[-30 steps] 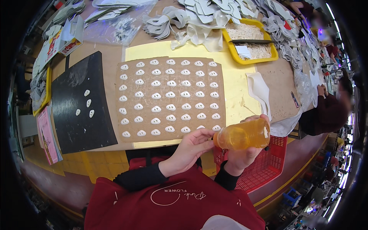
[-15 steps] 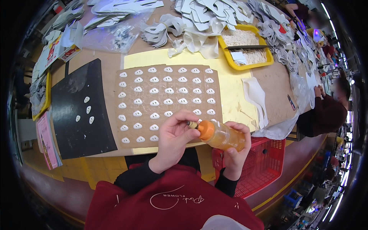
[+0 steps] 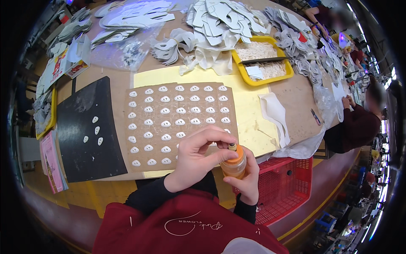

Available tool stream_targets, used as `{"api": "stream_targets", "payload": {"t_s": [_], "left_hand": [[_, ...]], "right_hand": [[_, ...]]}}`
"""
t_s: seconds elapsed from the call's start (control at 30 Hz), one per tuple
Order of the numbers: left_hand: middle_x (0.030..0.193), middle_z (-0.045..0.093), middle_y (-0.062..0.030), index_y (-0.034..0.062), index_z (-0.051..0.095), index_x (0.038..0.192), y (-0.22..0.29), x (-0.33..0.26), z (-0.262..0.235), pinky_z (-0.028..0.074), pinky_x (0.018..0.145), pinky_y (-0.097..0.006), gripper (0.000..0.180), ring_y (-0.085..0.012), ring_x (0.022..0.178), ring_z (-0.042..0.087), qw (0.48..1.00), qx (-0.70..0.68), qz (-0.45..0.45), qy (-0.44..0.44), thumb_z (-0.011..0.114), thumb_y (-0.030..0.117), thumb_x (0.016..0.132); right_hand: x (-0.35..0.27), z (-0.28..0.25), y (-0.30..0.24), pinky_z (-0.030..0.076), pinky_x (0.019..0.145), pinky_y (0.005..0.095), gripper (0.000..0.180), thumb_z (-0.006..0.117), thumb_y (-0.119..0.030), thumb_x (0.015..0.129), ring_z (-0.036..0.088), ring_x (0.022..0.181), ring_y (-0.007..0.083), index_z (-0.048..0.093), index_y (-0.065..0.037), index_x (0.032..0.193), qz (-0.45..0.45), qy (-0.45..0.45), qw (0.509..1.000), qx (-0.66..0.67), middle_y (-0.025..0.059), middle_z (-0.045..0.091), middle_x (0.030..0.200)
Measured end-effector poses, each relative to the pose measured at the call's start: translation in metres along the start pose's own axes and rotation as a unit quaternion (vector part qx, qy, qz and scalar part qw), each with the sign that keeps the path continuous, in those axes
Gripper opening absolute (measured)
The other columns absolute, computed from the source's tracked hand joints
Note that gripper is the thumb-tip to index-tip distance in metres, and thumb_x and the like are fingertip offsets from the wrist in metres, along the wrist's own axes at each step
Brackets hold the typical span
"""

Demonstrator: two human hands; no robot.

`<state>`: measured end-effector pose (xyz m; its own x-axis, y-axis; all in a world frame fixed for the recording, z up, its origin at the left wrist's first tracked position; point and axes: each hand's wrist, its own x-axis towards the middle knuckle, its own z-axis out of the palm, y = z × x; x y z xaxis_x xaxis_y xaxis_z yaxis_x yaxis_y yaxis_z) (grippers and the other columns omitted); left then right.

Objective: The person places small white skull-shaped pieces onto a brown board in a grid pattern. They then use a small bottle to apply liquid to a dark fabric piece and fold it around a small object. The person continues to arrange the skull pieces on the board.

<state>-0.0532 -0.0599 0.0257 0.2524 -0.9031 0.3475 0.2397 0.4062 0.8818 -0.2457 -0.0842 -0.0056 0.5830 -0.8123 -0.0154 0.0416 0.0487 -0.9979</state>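
Observation:
An orange squeeze bottle (image 3: pixel 235 164) stands upright in front of me, gripped round its body by my right hand (image 3: pixel 246 181). My left hand (image 3: pixel 198 155) pinches the orange cap and nozzle at the top. Just beyond lies a brown cardboard sheet (image 3: pixel 177 122) covered with rows of several small white oval pieces. It rests on a yellow sheet (image 3: pixel 249 122) on the table.
A black mat (image 3: pixel 86 131) with a few white pieces lies left. A yellow tray (image 3: pixel 264 59) of white bits sits far right, behind piles of white cut shapes (image 3: pixel 220 21). A red basket (image 3: pixel 281 186) stands below the table edge. Another person (image 3: pixel 359 122) works at right.
The bottle went from lying tilted on its side to upright, closer to my body. My left hand stayed at its cap.

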Motion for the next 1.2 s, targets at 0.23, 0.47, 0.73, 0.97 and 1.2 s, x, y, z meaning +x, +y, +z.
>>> {"api": "stream_targets", "payload": {"t_s": [0.23,0.47,0.73,0.97,1.2], "left_hand": [[0.100,0.065,-0.0124,0.0016,0.047,0.128,-0.003,-0.009,0.004,0.048,0.077,-0.029,0.062,-0.0193,0.098,0.063,0.999,-0.010,0.020,0.048,0.076,-0.009,0.075],[0.111,0.065,-0.0127,0.0030,0.035,0.143,-0.002,0.005,0.013,0.048,0.091,-0.033,0.073,-0.0226,0.112,0.059,0.999,0.039,-0.022,0.004,0.073,-0.002,0.081],[0.123,0.061,-0.0116,-0.0037,0.065,0.110,-0.044,0.047,0.071,0.046,0.094,-0.031,0.024,-0.0204,0.110,0.059,0.984,0.077,-0.091,-0.135,0.056,0.015,0.098],[0.110,0.060,-0.0100,-0.0024,0.060,0.108,-0.078,0.055,0.086,0.045,0.091,-0.030,0.020,-0.0200,0.098,0.059,0.973,0.137,-0.085,-0.165,0.054,0.013,0.098],[0.106,0.055,-0.0109,0.0026,0.052,0.096,-0.081,0.041,0.079,0.040,0.092,-0.031,0.014,-0.0229,0.101,0.053,0.973,0.175,-0.037,-0.142,0.052,0.016,0.099]], "right_hand": [[-0.002,0.006,0.004,0.042,0.103,0.0339,0.086,0.087,-0.009,0.067,0.054,0.121,0.0199,0.042,0.000,0.139,0.005,-0.001,1.000,0.022,0.0118,0.054,0.131],[-0.001,0.005,0.007,0.042,0.103,0.0347,0.080,0.085,-0.008,0.070,0.053,0.122,0.0207,0.042,0.000,0.138,-0.031,0.070,0.996,0.033,0.0119,0.053,0.131],[0.029,-0.060,0.002,0.040,0.104,0.0378,0.049,0.068,-0.005,0.084,0.052,0.122,0.0312,0.051,0.001,0.130,-0.145,0.240,0.909,-0.308,0.0172,0.052,0.133],[0.075,-0.295,0.007,0.040,0.105,0.0396,0.039,0.057,-0.011,0.091,0.055,0.120,0.0342,0.057,0.001,0.128,-0.147,0.406,0.746,-0.507,0.0209,0.060,0.126],[0.102,-0.353,0.057,0.042,0.094,0.0450,0.029,0.057,-0.027,0.094,0.056,0.109,0.0325,0.065,-0.013,0.118,0.010,0.386,0.604,-0.697,0.0124,0.059,0.115]]}}
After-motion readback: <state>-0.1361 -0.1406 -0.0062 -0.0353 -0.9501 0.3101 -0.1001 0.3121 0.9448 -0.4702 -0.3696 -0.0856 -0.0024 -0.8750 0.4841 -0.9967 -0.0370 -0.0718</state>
